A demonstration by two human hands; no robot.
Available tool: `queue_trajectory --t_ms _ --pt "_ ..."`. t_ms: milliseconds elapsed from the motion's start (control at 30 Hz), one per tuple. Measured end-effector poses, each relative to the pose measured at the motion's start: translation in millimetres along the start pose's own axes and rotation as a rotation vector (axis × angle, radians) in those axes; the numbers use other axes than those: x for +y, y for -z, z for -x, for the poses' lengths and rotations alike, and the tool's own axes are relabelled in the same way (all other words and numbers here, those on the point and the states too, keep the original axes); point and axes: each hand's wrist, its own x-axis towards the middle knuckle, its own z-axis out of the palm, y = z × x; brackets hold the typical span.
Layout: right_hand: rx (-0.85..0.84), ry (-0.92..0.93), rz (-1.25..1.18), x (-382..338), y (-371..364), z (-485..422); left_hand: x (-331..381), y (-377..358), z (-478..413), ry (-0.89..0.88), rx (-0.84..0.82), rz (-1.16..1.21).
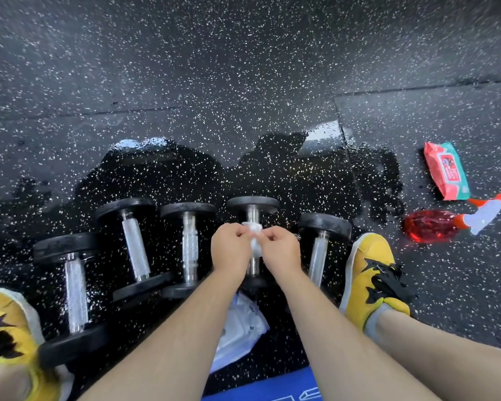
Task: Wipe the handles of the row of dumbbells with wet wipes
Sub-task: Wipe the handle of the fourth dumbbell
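Note:
Several black dumbbells with silver handles lie in a row on the speckled floor. My left hand (229,247) and my right hand (281,248) both pinch a white wet wipe (254,238) above the handle of the fourth dumbbell (253,211). The wipe hangs crumpled between my fingers and hides the middle of that handle. To the left lie three dumbbells (75,287), (135,247), (190,244) with bare handles. Another dumbbell (318,250) lies to the right, next to my shoe.
A red and green wet-wipe pack (446,170) and a red spray bottle (434,225) lie on the floor at the right. My yellow shoes (370,273), (9,325) flank the row. A white plastic bag (240,328) lies between my forearms. Wet patches darken the floor behind the dumbbells.

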Motion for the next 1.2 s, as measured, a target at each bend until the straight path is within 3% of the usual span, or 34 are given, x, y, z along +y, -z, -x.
queue_trajectory --t_ms 333,800,1033,1200 --pt "-0.007 0.047 0.024 0 4 7 4 4 8 0.088 -0.020 0.010" --pt "0.041 0.027 -0.027 -26 -10 -20 20 4 -22 0.059 0.015 0.130" --pt "0.048 0.021 0.056 -1 3 0 4 3 8 -0.144 -0.021 -0.101" --pt "0.088 0.087 0.030 6 10 12 -20 -2 31 -0.191 -0.029 0.092"
